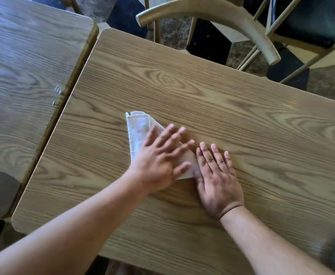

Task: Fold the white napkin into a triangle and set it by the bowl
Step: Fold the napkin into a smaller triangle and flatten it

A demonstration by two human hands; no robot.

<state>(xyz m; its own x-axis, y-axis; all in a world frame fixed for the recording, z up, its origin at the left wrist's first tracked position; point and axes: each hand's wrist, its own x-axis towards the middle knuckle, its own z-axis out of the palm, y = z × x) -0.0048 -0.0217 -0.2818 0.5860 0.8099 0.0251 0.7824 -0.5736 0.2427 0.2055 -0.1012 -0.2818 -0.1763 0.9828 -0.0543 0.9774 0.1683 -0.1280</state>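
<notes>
Both hands lie flat, fingers spread, gripping nothing: right hand [218,175] on the table [242,116] touching the near corner of the white napkin [137,130], left hand [158,161] pressing on top of it. Napkin reads as an already folded triangle at mid-table. Judged step: flattening the crease. Next: lift and place by the bowl, which is not in view. Beyond stands a chair [222,18].

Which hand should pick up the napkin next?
Probably the left hand. It lies spread flat on top of the folded white napkin, so it only needs to close on it. The right hand rests mostly on the bare table, touching just the napkin's near corner. No bowl shows.
</notes>
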